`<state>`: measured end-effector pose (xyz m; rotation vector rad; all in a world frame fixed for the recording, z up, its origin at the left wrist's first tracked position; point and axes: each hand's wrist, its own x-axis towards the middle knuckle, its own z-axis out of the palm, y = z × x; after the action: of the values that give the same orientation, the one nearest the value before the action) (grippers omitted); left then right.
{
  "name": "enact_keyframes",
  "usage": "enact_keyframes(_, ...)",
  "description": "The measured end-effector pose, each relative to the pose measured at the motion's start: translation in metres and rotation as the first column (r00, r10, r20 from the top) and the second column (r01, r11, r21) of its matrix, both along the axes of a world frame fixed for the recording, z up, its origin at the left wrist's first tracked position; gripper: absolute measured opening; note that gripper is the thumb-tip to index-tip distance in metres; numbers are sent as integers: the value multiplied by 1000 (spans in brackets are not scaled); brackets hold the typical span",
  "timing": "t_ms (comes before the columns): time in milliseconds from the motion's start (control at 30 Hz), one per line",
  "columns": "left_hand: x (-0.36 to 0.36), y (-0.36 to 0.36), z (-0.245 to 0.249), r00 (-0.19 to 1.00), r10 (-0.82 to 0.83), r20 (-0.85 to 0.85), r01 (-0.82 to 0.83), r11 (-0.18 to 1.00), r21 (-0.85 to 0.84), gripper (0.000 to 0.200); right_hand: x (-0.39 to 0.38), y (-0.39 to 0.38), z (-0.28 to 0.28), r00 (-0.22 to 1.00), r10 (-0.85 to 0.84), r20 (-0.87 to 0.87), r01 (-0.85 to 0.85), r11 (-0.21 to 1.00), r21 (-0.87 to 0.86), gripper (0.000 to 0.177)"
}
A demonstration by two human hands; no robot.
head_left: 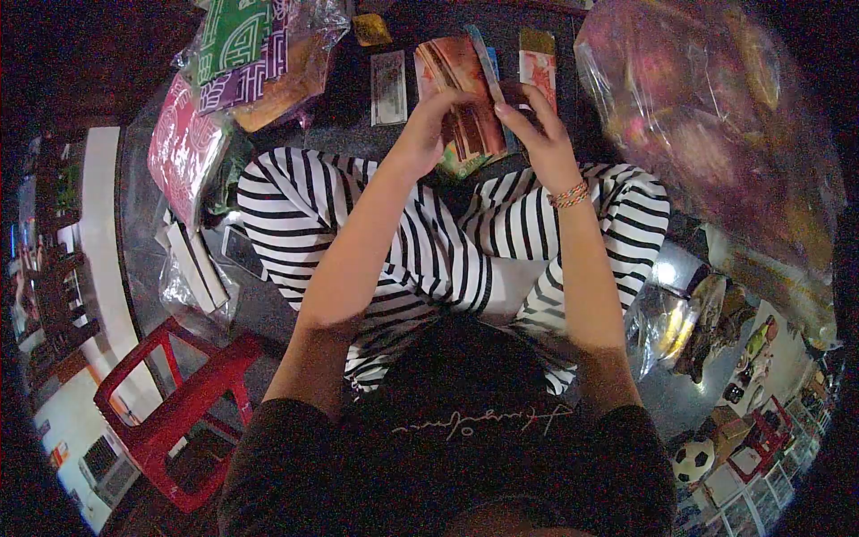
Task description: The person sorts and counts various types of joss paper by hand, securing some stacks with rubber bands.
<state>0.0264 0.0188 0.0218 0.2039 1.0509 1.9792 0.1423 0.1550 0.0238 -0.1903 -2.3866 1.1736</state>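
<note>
In the head view, a sheaf of banknote-like printed papers is held upright above my crossed legs, mostly red-brown with blue and green edges. My left hand grips its left side, the fingertips partly hidden by the papers. At the right edge, my right hand pinches the papers between thumb and curled fingers. On the dark floor beyond lie a grey printed note to the left and a red-and-white note to the right. A small gold packet rests farther back.
Plastic-wrapped patterned bundles lie at the left, near a phone. A large clear bag of pinkish items fills the right. A red plastic stool stands at lower left. A football shows at lower right.
</note>
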Motion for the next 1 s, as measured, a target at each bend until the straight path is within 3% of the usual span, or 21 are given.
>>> enact_keyframes(67,-1,-2,-2,996,2,91,-4,1000,18,20,0,0,-2,1000,3,-14,-2,999,49,46)
enact_keyframes(133,-2,-4,-6,983,3,181,-10,999,37,20,-3,-4,7,989,-93,114,119,962,-247,53)
enact_keyframes(233,-1,-3,0,996,-23,86,18,998,59,23,-4,-5,8,987,-100,127,137,932,-335,58)
enact_keyframes(367,7,3,19,995,-20,-98,17,999,-31,28,-3,-3,9,988,-70,137,111,941,-320,56)
enact_keyframes(533,8,3,19,987,-41,-154,29,997,-75,30,-2,-2,7,993,-63,103,86,968,-234,56)
enact_keyframes(600,5,4,14,997,-10,-72,8,1000,-25,28,-2,-2,6,995,-58,78,74,972,-222,55)
enact_keyframes(867,5,3,12,999,9,-48,-10,1000,-13,25,-1,3,-8,994,-70,78,83,980,-182,52)
enact_keyframes(900,5,4,12,999,11,-46,-12,1000,-15,25,-1,7,-12,999,-31,-28,35,989,143,45)
enact_keyframes(933,5,4,11,999,11,-45,-12,1000,-15,25,0,9,-16,992,41,-115,16,890,455,40)
enact_keyframes(967,3,4,8,999,16,-43,-18,999,-31,24,1,10,-20,993,41,-115,16,890,455,40)
enact_keyframes(1000,2,3,6,999,21,-40,-23,999,-47,23,0,7,-16,1000,18,-21,-14,983,182,34)
